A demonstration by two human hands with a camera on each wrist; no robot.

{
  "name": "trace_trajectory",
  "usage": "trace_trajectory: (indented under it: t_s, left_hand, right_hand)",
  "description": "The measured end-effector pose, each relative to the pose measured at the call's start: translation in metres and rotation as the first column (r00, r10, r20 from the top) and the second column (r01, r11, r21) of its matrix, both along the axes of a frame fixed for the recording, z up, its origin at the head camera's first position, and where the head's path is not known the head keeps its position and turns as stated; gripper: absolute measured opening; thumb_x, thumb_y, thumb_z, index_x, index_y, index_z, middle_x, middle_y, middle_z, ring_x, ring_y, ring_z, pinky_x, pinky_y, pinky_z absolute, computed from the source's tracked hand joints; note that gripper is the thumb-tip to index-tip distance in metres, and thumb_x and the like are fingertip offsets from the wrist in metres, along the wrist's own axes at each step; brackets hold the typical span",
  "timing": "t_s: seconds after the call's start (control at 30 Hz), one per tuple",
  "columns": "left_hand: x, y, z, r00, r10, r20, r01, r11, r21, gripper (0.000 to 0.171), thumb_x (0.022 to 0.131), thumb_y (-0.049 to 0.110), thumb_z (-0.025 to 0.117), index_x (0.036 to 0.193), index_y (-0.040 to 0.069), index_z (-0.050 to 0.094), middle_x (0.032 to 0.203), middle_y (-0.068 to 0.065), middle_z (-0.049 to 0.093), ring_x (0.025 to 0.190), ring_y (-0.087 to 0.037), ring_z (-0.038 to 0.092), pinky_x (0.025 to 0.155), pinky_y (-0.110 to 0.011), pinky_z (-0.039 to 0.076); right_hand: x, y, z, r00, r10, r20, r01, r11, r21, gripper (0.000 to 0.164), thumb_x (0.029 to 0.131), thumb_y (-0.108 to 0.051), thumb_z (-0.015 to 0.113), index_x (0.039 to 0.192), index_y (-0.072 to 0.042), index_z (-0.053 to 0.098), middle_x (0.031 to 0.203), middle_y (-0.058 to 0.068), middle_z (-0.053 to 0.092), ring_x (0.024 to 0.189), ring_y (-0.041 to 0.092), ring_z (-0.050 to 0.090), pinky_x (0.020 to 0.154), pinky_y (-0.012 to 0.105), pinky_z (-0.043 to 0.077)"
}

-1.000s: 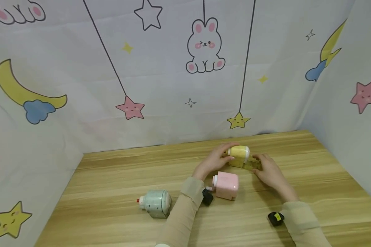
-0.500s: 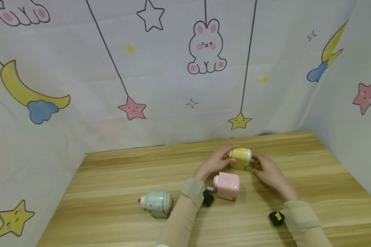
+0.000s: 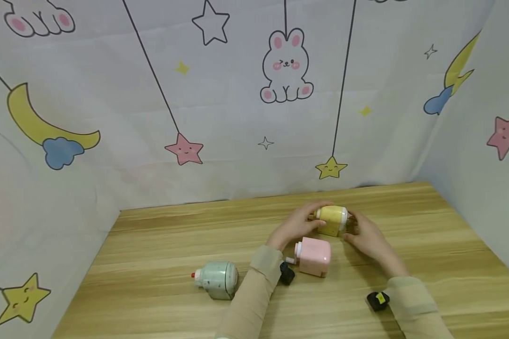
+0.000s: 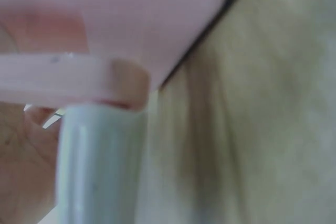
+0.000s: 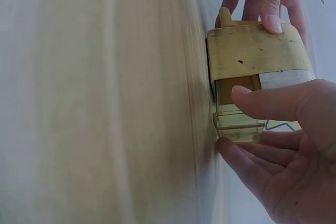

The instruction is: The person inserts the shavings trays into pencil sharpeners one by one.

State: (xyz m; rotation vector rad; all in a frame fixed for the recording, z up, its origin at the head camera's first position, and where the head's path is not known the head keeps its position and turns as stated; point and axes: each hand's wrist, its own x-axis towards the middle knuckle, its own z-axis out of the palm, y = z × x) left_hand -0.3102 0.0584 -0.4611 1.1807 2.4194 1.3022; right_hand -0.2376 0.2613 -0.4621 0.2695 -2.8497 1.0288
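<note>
My left hand (image 3: 296,227) grips a yellow crank pencil sharpener (image 3: 332,220) from the left, its thumb lying on the near side. On the right, my right hand (image 3: 366,239) holds the sharpener's clear shavings drawer (image 5: 236,124) between thumb and fingers. In the right wrist view the drawer sticks partly out of the yellow body (image 5: 249,51). Just in front of the left hand stands a pink pencil sharpener (image 3: 315,256); its pale crank knob (image 4: 100,166) fills much of the left wrist view.
A green pencil sharpener (image 3: 216,280) with a red tip lies left of my left forearm. Black wrist cameras (image 3: 378,301) sit by both cuffs. Behind the wooden table (image 3: 174,235) hangs a white printed cloth (image 3: 229,103).
The clear drawer has slid left, further into the yellow sharpener, with the right hand closing in on the body. The left hand keeps its grip; the head view shifts slightly.
</note>
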Motion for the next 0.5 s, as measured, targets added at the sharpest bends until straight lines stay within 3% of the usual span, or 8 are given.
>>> trace_trajectory:
  t_s: [0.2, 0.5]
  left_hand:
    - [0.0012, -0.0003, 0.0021, 0.999, 0.025, 0.046, -0.025, 1.0, 0.002, 0.055, 0.084, 0.021, 0.061, 0.133, 0.036, 0.041, 0.138, 0.005, 0.043, 0.112, -0.01, 0.043, 0.089, -0.036, 0.046]
    - [0.0018, -0.0001, 0.0027, 0.999, 0.03, 0.042, -0.031, 1.0, 0.001, 0.055, 0.084, 0.021, 0.061, 0.132, 0.039, 0.041, 0.137, 0.005, 0.044, 0.112, -0.009, 0.043, 0.09, -0.036, 0.045]
  right_hand:
    - [0.0, 0.0008, -0.0009, 1.0, -0.014, 0.026, 0.015, 1.0, -0.011, 0.064, 0.074, -0.007, 0.068, 0.127, 0.011, 0.037, 0.12, 0.035, 0.048, 0.108, 0.046, 0.043, 0.092, 0.063, 0.035]
    - [0.0002, -0.0015, -0.0005, 1.0, -0.01, 0.006, 0.01, 1.0, 0.01, 0.057, 0.075, -0.005, 0.066, 0.123, 0.011, 0.041, 0.113, 0.031, 0.053, 0.101, 0.043, 0.048, 0.086, 0.062, 0.04]
